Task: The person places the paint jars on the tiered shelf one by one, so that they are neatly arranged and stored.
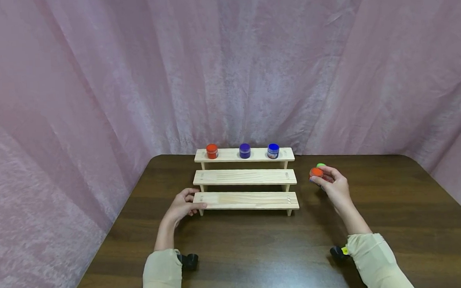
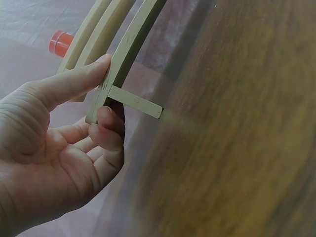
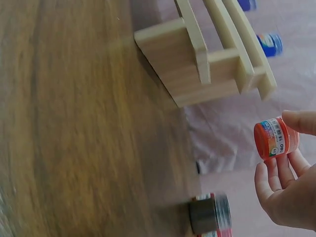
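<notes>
A three-step wooden stand [image 1: 245, 177] stands on the table. My left hand [image 1: 180, 208] grips the left end of its lowest step, thumb on top and fingers curled beneath. In my right hand [image 1: 338, 191], to the right of the stand, is an orange paint jar [image 3: 269, 138], pinched between thumb and fingers and held above the table. Along the top step are a red-orange jar [image 1: 212, 151], a purple jar [image 1: 245, 151] and a blue jar [image 1: 273, 151]. A green lid [image 1: 320, 165] shows behind my right hand, partly hidden.
In the right wrist view another jar [image 3: 211, 215] stands on the brown wooden table [image 1: 240, 252], partly cut off by the frame. A pink curtain [image 1: 230, 65] hangs just behind the table. The middle and lowest steps of the stand carry no jars.
</notes>
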Available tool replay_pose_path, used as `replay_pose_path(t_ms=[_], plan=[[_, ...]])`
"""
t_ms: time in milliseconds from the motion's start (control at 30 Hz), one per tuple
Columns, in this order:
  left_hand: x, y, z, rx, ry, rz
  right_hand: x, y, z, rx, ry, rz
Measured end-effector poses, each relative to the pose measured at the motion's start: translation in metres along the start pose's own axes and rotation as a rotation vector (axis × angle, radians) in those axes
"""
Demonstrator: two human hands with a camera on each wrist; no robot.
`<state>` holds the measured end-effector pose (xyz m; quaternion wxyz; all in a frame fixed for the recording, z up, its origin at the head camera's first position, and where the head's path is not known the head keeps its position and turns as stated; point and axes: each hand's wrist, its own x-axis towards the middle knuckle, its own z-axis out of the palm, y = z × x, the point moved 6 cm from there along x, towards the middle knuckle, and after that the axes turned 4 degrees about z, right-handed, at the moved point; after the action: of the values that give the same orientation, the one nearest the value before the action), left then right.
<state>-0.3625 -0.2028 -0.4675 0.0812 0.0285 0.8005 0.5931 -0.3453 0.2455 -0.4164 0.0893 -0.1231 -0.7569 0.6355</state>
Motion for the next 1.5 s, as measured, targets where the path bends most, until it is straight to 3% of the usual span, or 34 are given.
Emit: replay_pose_path(t_ms=[200,467,900,1233,1500], plan=[[-0.001,0.000,0.000,-0.002,0.002,0.002,-0.002,-0.011,0.017,-0.051,-0.056,-0.094],[-0.001,0.001,0.000,-0.002,0.005,0.000,-0.006,-0.030,0.034,-0.031,-0.085,-0.117],[-0.001,-0.002,0.001,-0.017,0.010,-0.008,-0.006,-0.054,0.067,0.105,-0.135,-0.145],[0.002,0.002,0.004,-0.020,-0.003,0.000,-0.009,-0.064,0.096,0.042,-0.178,-0.213],[0.000,0.001,0.001,0.000,0.008,-0.006,-0.020,-0.066,0.130,0.045,-0.273,-0.213]])
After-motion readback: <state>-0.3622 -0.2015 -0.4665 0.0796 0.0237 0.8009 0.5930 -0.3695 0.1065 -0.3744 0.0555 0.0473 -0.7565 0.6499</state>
